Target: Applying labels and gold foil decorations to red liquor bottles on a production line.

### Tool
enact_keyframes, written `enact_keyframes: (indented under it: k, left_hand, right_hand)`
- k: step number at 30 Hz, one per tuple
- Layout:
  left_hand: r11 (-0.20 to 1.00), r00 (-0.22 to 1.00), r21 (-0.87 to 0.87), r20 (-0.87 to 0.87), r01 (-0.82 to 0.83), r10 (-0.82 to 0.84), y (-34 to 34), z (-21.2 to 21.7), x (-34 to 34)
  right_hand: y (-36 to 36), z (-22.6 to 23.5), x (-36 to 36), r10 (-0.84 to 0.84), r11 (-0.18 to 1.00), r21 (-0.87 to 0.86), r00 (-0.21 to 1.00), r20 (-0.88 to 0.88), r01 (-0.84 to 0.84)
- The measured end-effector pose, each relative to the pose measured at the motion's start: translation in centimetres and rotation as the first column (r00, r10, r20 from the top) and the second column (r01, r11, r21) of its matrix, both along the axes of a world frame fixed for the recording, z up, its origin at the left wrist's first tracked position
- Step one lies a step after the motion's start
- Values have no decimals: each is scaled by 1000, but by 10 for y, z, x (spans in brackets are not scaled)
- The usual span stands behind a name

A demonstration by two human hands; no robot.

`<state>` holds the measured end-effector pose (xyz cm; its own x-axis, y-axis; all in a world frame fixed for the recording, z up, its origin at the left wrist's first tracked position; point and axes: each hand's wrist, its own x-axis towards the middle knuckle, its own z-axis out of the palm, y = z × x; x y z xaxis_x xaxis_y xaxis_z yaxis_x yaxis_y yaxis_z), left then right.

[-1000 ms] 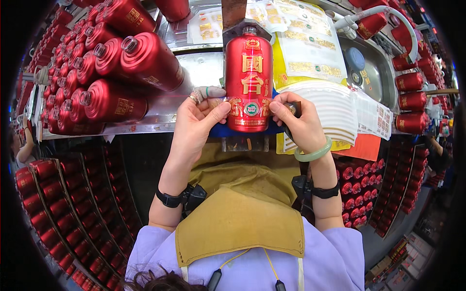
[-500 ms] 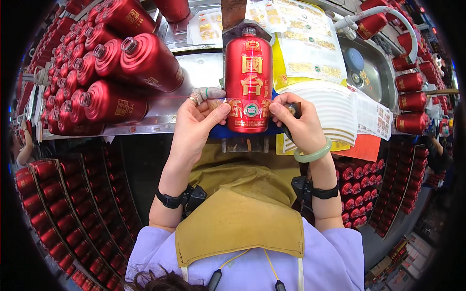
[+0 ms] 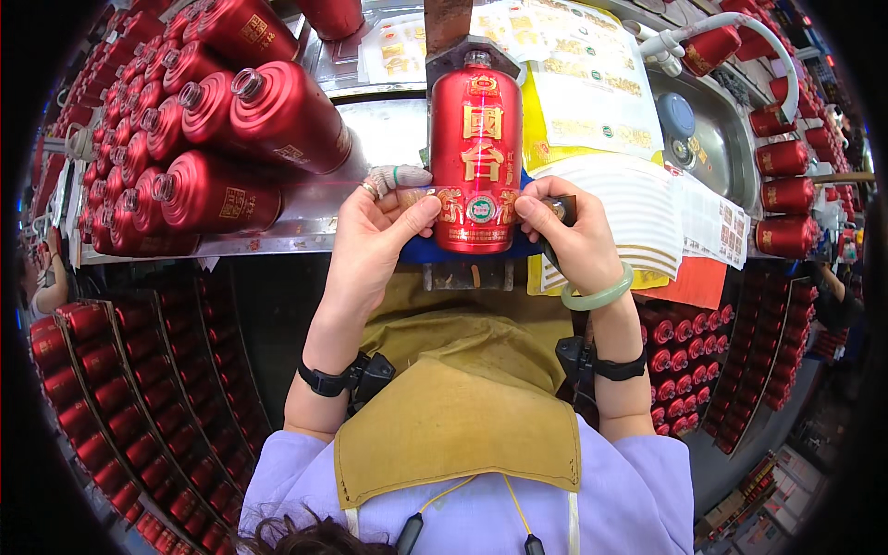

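A red bottle [image 3: 477,102] with gold characters lies in a dark cradle in front of me, its neck pointing away. Across its lower part runs a gold decal strip [image 3: 480,208] with a round green emblem. At the strip's left end, my left hand [image 3: 377,215] is closed, thumb and fingers pinching its clear edge; a grey cover is on one finger. My right hand [image 3: 572,231] is closed too, its thumb at the strip's right end. Tucked in that hand is a dark tool [image 3: 561,209], mostly hidden by the fingers.
Many red bottles [image 3: 227,199] stand and lie at the left. Decal sheets [image 3: 601,102] and a fan of white strips [image 3: 615,208] rest on yellow material at the right, beside a metal sink [image 3: 731,139] with a white faucet [image 3: 721,20]. Bottle racks [image 3: 120,370] fill the sides below.
The bottle and both hands appear almost unmoved, with only a very slight shift in the picture. Both hands keep their hold at the strip's ends.
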<state>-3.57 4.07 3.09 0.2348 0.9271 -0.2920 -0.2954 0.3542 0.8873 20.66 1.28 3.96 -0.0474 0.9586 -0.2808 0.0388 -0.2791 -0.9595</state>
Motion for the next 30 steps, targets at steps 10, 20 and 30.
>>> enact_keyframes:
  k: [10,20,30]
  left_hand:
    - [1000,1000,-12,3,8,-8,1,0,-1]
    - [1000,1000,9,-21,15,-14,1,-1,-1]
    - [999,998,43,-56,-14,16,1,2,1]
  right_hand:
    - [-1,-1,1,-12,1000,-4,1000,-20,12]
    - [-4,-4,1,-2,1000,-13,1000,-2,2]
    - [3,26,11,-391,889,375,859,331,261]
